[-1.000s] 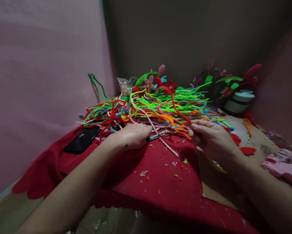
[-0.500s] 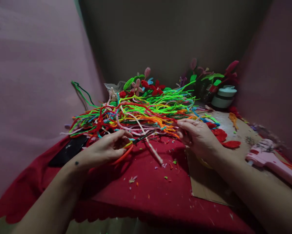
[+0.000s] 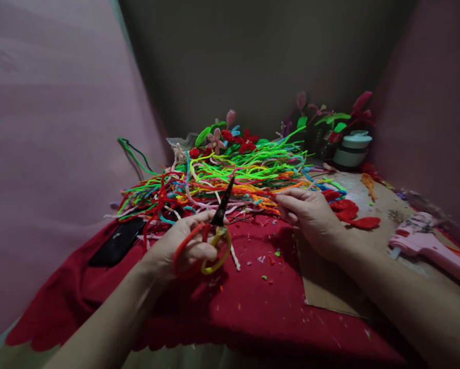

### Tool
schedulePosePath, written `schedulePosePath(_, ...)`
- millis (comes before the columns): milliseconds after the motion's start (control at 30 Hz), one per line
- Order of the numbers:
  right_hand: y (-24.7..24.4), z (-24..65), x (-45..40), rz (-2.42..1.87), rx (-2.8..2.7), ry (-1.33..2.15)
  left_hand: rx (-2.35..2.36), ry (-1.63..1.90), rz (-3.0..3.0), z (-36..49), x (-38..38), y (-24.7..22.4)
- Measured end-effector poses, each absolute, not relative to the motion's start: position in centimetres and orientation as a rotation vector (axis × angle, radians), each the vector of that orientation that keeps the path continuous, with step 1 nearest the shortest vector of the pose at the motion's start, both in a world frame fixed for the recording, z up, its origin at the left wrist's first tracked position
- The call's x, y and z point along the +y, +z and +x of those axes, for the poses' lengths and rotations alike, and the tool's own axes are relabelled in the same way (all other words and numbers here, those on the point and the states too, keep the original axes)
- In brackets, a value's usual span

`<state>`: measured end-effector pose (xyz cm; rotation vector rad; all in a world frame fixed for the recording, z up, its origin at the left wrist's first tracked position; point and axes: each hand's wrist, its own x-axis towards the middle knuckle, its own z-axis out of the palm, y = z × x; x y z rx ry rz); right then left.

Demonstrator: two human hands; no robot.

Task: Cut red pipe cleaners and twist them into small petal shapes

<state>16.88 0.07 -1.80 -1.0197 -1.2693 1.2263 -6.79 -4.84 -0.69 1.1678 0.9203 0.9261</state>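
My left hand [image 3: 189,243] is wrapped round a pair of scissors [image 3: 219,218] with one red-orange and one yellow handle loop. The dark blades look closed and point up and away from me. Fingers pinched together, my right hand [image 3: 307,212] grips a red pipe cleaner [image 3: 269,193] by its end, at the near side of the pile. Both hands are in front of a large heap of fuzzy pipe cleaners [image 3: 245,171] in green, orange, red, pink and white. A white pipe cleaner [image 3: 235,257] runs partly behind the scissors and my left hand.
A black phone [image 3: 117,243] lies at left on the red cloth [image 3: 253,307]. On the right, cardboard [image 3: 330,287] carries red petals [image 3: 345,211] and a pink glue gun [image 3: 422,238]. Pipe-cleaner flowers [image 3: 247,141] and a pale green lidded jar [image 3: 353,148] stand at the back.
The scissors have swung from pointing right, low by the white pipe cleaner, to pointing upright in my left hand. My right hand has shifted only slightly left and keeps its pinch.
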Motion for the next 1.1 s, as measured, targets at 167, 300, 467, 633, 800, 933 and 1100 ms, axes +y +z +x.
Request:
schedulePosePath(167, -2.0, 16.9, 0.1, -1.06, -1.29, 1.127, 1.15, 0.833, 1.734, -4.9, -4.4, 0.5)
schedulePosePath(300, -2.3, 17.2, 0.5, -1.027, -1.279, 1.102, 1.3, 0.772, 2.407, -4.6, -2.9, 1.6)
schedulePosePath(467, -2.4, 17.5, 0.8, -0.979, -1.274, 1.15, 1.471, 0.473, 2.786, -5.0, -1.1, 1.2)
schedulePosePath(633, -2.6, 17.6, 0.7, -0.951, -1.302, 1.203, 1.5, 0.421, 2.811, -5.2, -0.1, 0.1)
schedulePosePath(800, -2.7, 17.6, 0.9, -0.949, -1.277, 1.268, 1.47, 0.451, 2.819, -5.4, 0.0, -0.3)
schedulePosePath(933, -2.7, 17.6, 1.1, -0.916, -1.275, 1.303, 1.458, 0.454, 2.851, -5.6, 0.0, -0.9)
schedulePosePath(1100, -2.6, 17.7, 1.2, -0.861, -1.362, 1.292, 1.444, 0.418, 2.914, -5.6, -0.1, -1.1)
